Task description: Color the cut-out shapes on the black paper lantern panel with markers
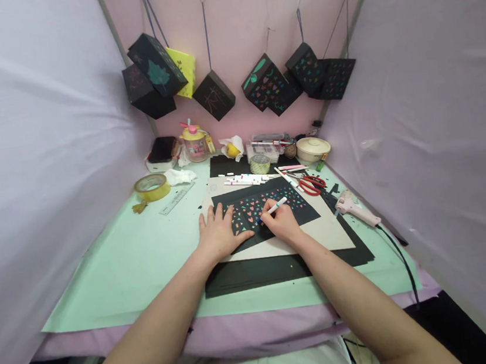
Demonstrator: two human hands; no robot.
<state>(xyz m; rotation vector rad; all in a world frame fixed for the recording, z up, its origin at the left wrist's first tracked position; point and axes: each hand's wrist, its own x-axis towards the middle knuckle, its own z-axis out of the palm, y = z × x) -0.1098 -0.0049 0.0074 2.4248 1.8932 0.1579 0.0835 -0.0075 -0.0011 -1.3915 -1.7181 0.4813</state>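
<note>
A black paper sheet (304, 214) covered in small coloured shapes, hearts and triangles among them, lies on a pale board (329, 233). My left hand (219, 232) rests flat on the sheet's left side, fingers spread. In my right hand (281, 221) is a white marker (278, 205), gripped with its dark blue tip down at the middle of the sheet. Whether the tip touches the paper is hard to make out. Several white markers (249, 179) lie just behind the sheet. Larger black sheets (258, 276) stick out from under the board.
Red-handled scissors (313, 185) and a glue gun (357, 209) with a cord lie to the right. Yellow tape (152, 187) and a clear ruler (178, 197) are at the left. A drink bottle (195, 145) and a lidded bowl (313, 148) stand behind; decorated black boxes (215, 95) hang above.
</note>
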